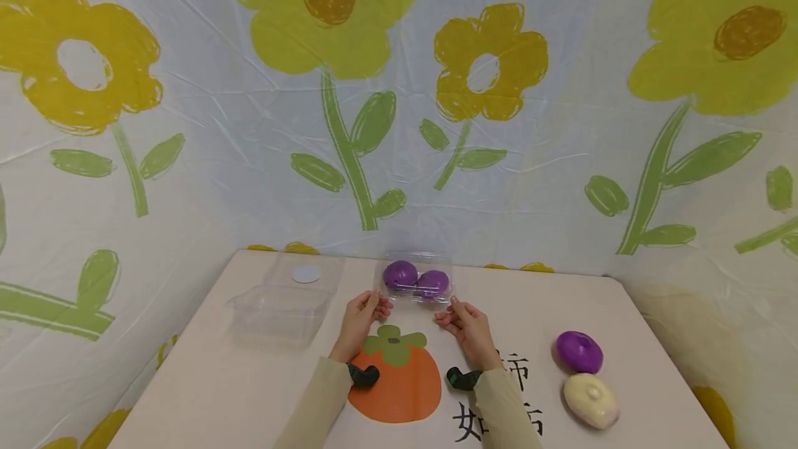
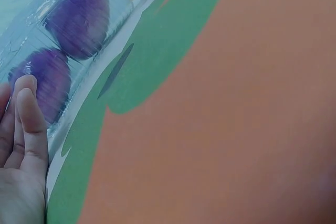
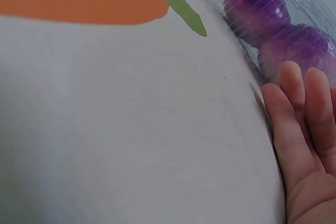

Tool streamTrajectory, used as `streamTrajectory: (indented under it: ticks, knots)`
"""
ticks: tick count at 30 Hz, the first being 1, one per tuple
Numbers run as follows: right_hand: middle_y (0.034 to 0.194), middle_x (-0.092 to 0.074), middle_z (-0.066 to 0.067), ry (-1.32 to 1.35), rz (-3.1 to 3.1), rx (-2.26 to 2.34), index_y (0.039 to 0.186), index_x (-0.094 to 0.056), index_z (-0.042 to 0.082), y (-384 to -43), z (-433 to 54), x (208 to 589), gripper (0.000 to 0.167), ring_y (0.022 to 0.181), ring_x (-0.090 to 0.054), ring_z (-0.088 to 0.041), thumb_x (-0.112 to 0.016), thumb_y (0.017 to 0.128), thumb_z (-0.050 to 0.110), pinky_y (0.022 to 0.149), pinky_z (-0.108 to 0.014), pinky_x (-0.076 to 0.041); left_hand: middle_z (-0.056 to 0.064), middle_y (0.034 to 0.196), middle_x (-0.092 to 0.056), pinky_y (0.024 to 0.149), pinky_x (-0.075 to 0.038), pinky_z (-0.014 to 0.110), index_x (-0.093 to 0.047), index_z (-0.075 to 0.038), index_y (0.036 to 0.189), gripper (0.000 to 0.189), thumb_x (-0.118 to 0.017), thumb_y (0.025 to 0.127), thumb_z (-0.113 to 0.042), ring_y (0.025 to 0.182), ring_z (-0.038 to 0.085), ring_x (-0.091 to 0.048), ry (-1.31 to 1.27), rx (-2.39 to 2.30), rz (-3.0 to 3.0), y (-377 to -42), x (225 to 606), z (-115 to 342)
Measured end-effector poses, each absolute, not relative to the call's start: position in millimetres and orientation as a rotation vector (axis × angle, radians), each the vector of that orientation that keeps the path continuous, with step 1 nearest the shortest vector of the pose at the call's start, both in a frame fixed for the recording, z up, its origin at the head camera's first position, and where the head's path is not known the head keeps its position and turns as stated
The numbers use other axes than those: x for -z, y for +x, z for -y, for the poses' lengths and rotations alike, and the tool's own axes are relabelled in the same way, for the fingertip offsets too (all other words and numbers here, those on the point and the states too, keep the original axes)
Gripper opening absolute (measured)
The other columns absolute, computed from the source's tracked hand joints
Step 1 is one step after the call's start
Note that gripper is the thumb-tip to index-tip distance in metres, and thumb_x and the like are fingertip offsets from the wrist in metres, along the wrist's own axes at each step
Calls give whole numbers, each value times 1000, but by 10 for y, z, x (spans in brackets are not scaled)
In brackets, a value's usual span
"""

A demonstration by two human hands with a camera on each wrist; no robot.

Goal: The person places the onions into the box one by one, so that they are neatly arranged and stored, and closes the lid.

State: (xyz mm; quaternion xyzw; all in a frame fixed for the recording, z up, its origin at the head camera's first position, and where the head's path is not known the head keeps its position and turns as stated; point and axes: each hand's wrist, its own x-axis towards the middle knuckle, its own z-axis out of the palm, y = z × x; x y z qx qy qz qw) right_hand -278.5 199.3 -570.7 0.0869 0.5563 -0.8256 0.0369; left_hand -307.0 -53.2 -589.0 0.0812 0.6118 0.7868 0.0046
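A clear plastic box (image 1: pixel 414 300) stands at the back middle of the table, with two rounded, glossy purple pieces (image 1: pixel 400 274) inside. At its front left corner my left hand (image 1: pixel 363 321) pinches the edge between thumb and forefinger. My right hand (image 1: pixel 469 328) pinches the front right corner the same way. Beyond the pinch, the other fingers (image 3: pixel 291 85) of the right hand hang loosely in front of the box in the right wrist view. In the left wrist view, the left hand's fingers (image 2: pixel 31 119) overlap one purple piece (image 2: pixel 44 82). Both thumbs are hidden in the wrist views.
Another clear plastic box (image 1: pixel 280 314) stands open at the left, its raised lid bearing a white round sticker (image 1: pixel 306 274). At the right lie a round purple piece (image 1: pixel 579 352) and a cream-coloured one (image 1: pixel 591 401). The tabletop (image 1: pixel 199 393) carries an orange persimmon print (image 1: pixel 395 386); flowered cloth hangs behind.
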Motion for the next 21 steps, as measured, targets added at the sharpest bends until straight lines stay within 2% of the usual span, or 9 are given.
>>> streamTrajectory:
  ticks: [5,9,14,17,21]
  knots:
    - [79,-67,-12,338,-1736,2569,107,-50,-7,-2740,-1980,5666,47,81,-71,-24,-60,99,37,82,-36,-60,20,93,-68,71,-57,27,-58,17,108,45,-40,109,-24,78,21,-65,49,-2517,-1805,-2990,5801,513]
    - [70,-56,-4,569,-1761,2683,107,-46,-2,-2621,-1910,5504,40,66,-62,-16,-57,101,36,70,-28,-60,14,87,-68,70,-58,28,-54,19,108,40,-37,108,-18,74,20,-66,-55,-2429,-1791,-2843,5596,563]
    - [62,-46,2,718,-1825,2782,90,-51,5,-2466,-1783,5171,25,53,-43,-10,-56,102,26,49,-20,-42,15,87,-69,74,-59,29,-57,15,103,36,-40,107,-16,77,23,-69,182,-2174,-1862,-2607,5202,755]
    - [58,-44,2,661,-1868,2816,79,-50,8,-2392,-1672,4968,28,49,-38,-9,-57,102,22,45,-20,-35,16,91,-68,78,-59,30,-58,12,102,37,-41,107,-20,82,25,-69,337,-2086,-1874,-2471,4936,919]
    - [56,-43,0,551,-1995,2817,73,-50,5,-2302,-1471,4746,30,47,-35,-10,-58,100,15,42,-19,-30,18,93,-68,78,-60,31,-59,12,101,40,-42,108,-23,82,23,-68,472,-2051,-1934,-2325,4592,1192]
